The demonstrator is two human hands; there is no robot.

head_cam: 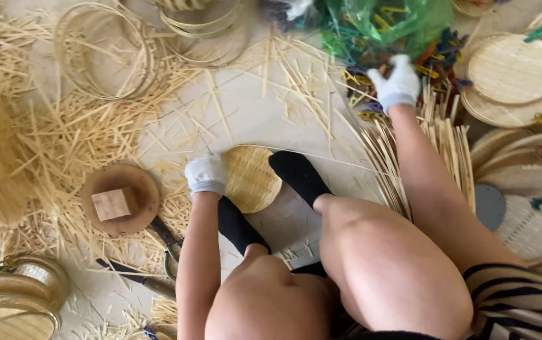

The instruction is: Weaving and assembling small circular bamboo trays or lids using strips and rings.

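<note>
Left hand: the left hand (206,175), in a white glove, pressed down on the left edge of the round woven bamboo disc (253,179); its fingers lay together, curled over the rim rather than clamped round it.
Right hand: the right hand (398,80), also gloved in white, reached far out toward one o'clock into the heap of coloured clips (438,60); whether its fingers had closed on a clip could not be told, as the knuckles hid them.
Woven disc: it lay flat on the floor at the centre of the view, just beyond the knees, with a black-socked foot (298,176) resting on its three o'clock side.
Other foot: a second black sock (236,223) sat at six o'clock from the disc, near the left forearm.
Clips: they spilled from a green plastic bag (384,22) at twelve to one o'clock.
Bamboo strips: a bundle of bamboo strips (438,135) lay under the right forearm, at three o'clock from the disc.
Finished discs: a stack of woven discs (513,72) filled the two to four o'clock edge.
Hoops: bamboo hoops (104,50) lay at eleven o'clock.
Brown plate: a round brown board (137,182) carrying a small wooden block (113,203) sat at nine o'clock, beside the left hand.
Scissors: scissors (167,245) lay at seven o'clock among loose shavings (63,135).
</note>
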